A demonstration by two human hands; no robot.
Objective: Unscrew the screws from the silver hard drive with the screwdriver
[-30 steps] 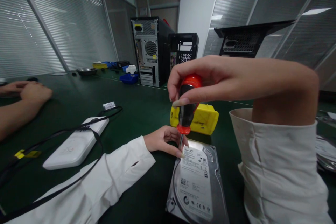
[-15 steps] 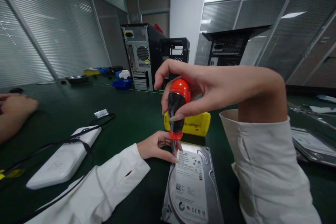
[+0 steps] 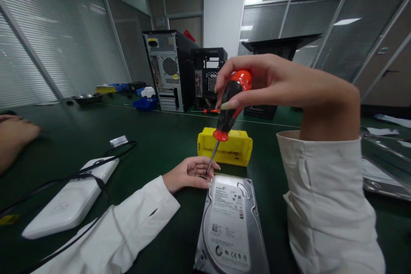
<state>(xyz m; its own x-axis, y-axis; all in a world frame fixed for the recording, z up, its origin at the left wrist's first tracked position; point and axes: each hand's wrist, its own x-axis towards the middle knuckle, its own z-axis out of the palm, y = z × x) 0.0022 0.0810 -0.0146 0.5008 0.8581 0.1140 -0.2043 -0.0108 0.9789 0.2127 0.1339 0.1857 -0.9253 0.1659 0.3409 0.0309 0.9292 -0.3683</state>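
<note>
My right hand (image 3: 253,81) grips a screwdriver (image 3: 229,105) by its red and black handle, holding it tilted with the shaft running down to the left. The tip of the shaft ends among the fingers of my left hand (image 3: 189,173), which are curled with the thumb opposite. Whatever those fingers pinch is hidden or too small to make out. Just below lies a silver hard drive (image 3: 231,227), label up, its upper left corner beside my left thumb. Behind it a yellow bin (image 3: 237,150) rests on its side, opening towards me.
A white box-like device (image 3: 70,199) with a black cable (image 3: 104,188) lies at left, near another person's hand (image 3: 17,137). Computer cases (image 3: 168,68) stand at the back, with a second screwdriver (image 3: 210,111) before them. More metal drives (image 3: 382,180) lie at right.
My right hand has risen and shifted right, tilting the screwdriver from near upright. Its tip has moved off the drive's left edge, up into my left hand's fingers.
</note>
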